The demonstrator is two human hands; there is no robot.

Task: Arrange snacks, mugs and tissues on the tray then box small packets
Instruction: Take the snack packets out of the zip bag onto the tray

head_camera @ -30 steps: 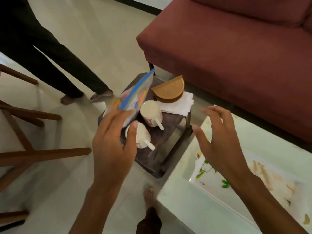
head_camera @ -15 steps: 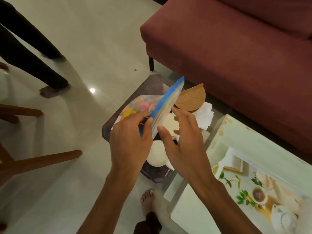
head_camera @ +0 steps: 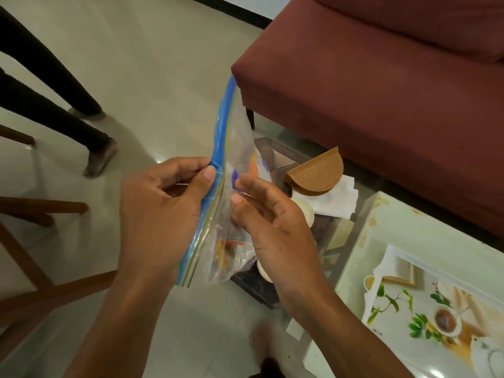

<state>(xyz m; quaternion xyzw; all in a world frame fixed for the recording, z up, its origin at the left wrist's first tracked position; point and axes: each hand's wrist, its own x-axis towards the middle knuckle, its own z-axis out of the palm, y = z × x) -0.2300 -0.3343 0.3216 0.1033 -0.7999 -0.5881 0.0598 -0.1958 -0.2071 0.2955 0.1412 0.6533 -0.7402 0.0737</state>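
Mostly hidden behind hands & bag: dark side table (head_camera: 268, 285) w/ mugs (head_camera: 305, 211), only rims showing; tissues (head_camera: 336, 199) & brown holder (head_camera: 317, 170) clear at its far end, sofa (head_camera: 381, 91) just beyond. Held up mid-frame, zip bag (head_camera: 221, 203) of blurred snack packets: left hand (head_camera: 161, 214) pinching blue seal strip, right hand (head_camera: 275, 227) fingers curled on clear side.

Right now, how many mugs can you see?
2, both mostly hidden behind the right hand on the dark stool: one mug beside the tissues, the other mug lower, under the zip bag. More could be hidden.
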